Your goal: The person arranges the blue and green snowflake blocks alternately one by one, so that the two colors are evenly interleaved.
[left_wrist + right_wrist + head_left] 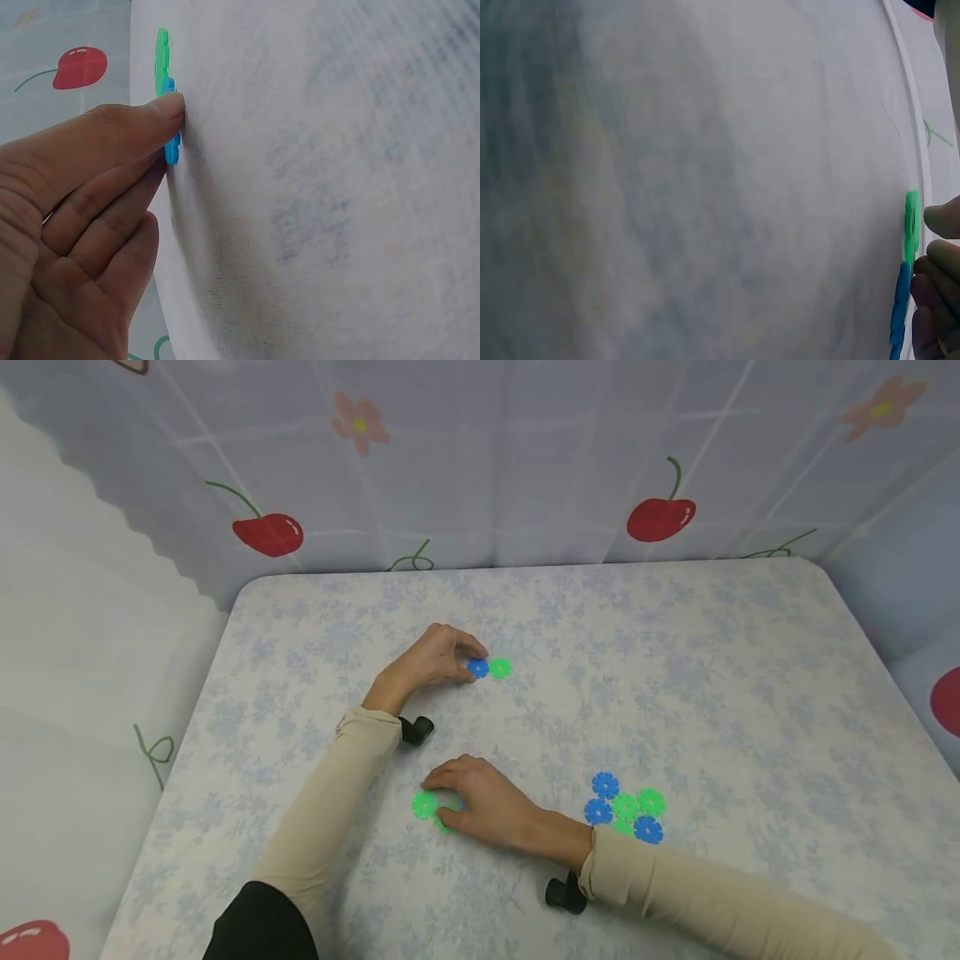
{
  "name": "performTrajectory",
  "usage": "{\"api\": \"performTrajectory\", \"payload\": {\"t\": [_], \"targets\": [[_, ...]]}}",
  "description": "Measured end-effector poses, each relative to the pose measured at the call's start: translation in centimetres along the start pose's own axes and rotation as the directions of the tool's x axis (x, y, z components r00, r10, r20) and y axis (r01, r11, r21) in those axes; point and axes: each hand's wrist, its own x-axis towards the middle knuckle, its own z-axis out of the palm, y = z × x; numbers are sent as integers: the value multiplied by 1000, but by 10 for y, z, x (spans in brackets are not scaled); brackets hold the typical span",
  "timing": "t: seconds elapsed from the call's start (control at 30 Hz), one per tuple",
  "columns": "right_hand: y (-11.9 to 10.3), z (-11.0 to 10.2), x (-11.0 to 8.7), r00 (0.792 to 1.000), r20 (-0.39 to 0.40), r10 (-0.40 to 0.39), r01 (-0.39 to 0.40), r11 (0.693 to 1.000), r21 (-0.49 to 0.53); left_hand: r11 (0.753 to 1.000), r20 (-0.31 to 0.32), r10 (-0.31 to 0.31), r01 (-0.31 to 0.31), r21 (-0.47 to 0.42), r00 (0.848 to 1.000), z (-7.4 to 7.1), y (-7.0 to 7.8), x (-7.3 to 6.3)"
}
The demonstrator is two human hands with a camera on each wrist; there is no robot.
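Note:
My left hand (438, 656) pinches a blue notched plastic disc (172, 154) between thumb and fingers, flat at the tabletop. Right beside that disc lies a green notched disc (500, 668). Nearer the front, my right hand (491, 806) hovers low with bent fingers and a gap between thumb and fingertips. A green disc (423, 805) lies at its fingertips, and another green one is partly hidden under the thumb. In the right wrist view, a green disc (912, 225) and a blue disc (900, 311) sit edge-on beside the fingers.
To the right of my right hand lies a loose cluster of blue discs (605, 785) and green discs (651, 802), partly behind the forearm. The table (675, 652) has a pale floral cloth. A curtain (487, 460) with cherries hangs along its back edge.

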Motion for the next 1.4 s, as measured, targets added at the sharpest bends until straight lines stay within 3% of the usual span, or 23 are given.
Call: {"api": "performTrajectory", "payload": {"t": [0.23, 0.6, 0.8, 0.97, 1.07, 1.27, 1.4], "targets": [[-7, 9, -1, 1000, 8, -12, 13, 1000, -27, 1000, 1, 11, -11, -1, 1000, 1, 2, 1], [-17, 13, 3, 997, 0, -72, 71, 979, -191, 1000, -5, 19, -19, 20, 1000, 1, 5, 1], [-21, 14, 3, 987, 29, -160, 160, 929, -333, 1000, -2, 6, -6, 18, 1000, 2, 3, 1], [-23, 15, 4, 962, 40, -271, 259, 855, -449, 1000, -12, 3, -3, 26, 1000, 0, 2, 1], [-23, 15, 4, 953, 64, -296, 287, 818, -498, 1000, -14, 14, -13, 7, 1000, 0, 2, 2], [-24, 15, 4, 954, 97, -284, 294, 819, -492, 993, -6, 58, -58, -100, 998, 6, 5, 6], [-27, 14, 5, 954, 135, -268, 300, 824, -481, 990, 0, 72, -71, -119, 997, 11, 10, 10]]}}
